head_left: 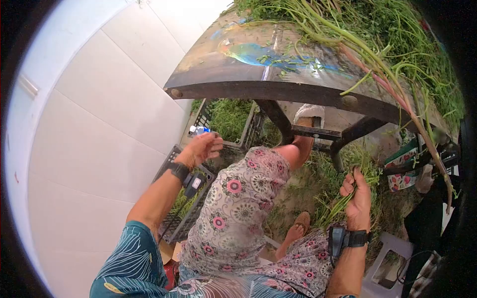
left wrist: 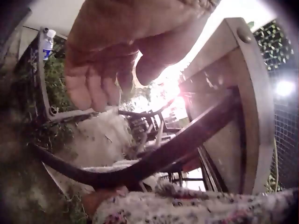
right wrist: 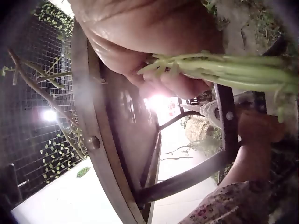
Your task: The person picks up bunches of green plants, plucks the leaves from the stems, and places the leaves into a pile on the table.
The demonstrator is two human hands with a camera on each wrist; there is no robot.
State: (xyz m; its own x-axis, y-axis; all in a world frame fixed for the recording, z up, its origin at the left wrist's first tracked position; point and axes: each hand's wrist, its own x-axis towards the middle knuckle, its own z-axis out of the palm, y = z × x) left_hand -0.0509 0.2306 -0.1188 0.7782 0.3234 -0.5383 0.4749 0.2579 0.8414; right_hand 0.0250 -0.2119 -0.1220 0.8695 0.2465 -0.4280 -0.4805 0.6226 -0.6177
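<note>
My right hand [head_left: 358,198] grips a bunch of green stems [head_left: 343,201] beside the table's right side, below its edge. In the right wrist view the pale stem ends [right wrist: 224,70] stick out past the curled fingers. My left hand [head_left: 199,150] hangs over the crates on the left with its fingers loosely bent and nothing in them. The left wrist view shows that hand [left wrist: 126,51] with the thumb apart from the fingers.
A table [head_left: 218,88] bears a heap of greens [head_left: 397,39], with long stems hanging over its right edge. Black crates [head_left: 248,124] with greens and a small bottle [head_left: 198,130] stand at the left. Loose greens lie on the floor; a grey stool [head_left: 387,258] stands lower right.
</note>
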